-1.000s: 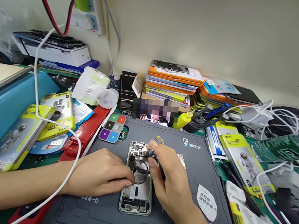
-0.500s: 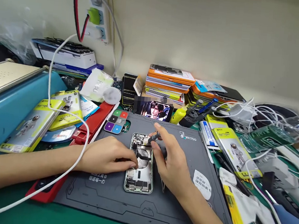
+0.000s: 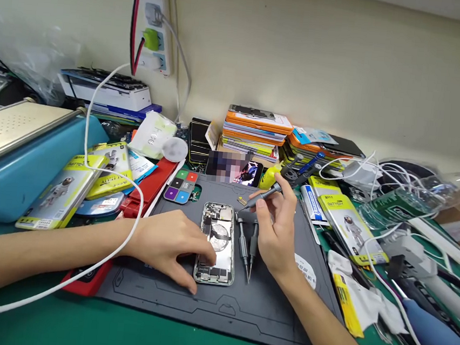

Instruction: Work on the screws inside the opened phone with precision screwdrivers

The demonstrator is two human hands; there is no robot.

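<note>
An opened smartphone [image 3: 227, 253] lies on the grey work mat [image 3: 168, 302], its inner parts and a round coil showing. My left hand [image 3: 170, 242] rests over its lower left side, thumb and forefinger apart, fingertips on or just above the phone. I cannot make out anything held in it. My right hand [image 3: 275, 234] grips a grey screwdriver [image 3: 263, 195] between thumb and fingers, its tip pointing left beyond the phone's upper right corner. A small yellowish part [image 3: 242, 201] is close to that tip. Two more screwdrivers, one silver-grey [image 3: 243, 244] and one darker [image 3: 253, 242], lie right of the phone.
A tile with coloured squares [image 3: 180, 186] sits at the mat's upper left. Behind stand a propped phone [image 3: 252, 173], a tool holder [image 3: 289, 174] and stacked boxes [image 3: 254, 134]. Battery packs [image 3: 349, 227] flank the mat. A white cable [image 3: 139, 207] crosses above my left forearm.
My right hand has moved off the phone, up and right, with the screwdriver. My left thumb and forefinger have spread apart. The two screwdrivers on the mat are now plainly visible.
</note>
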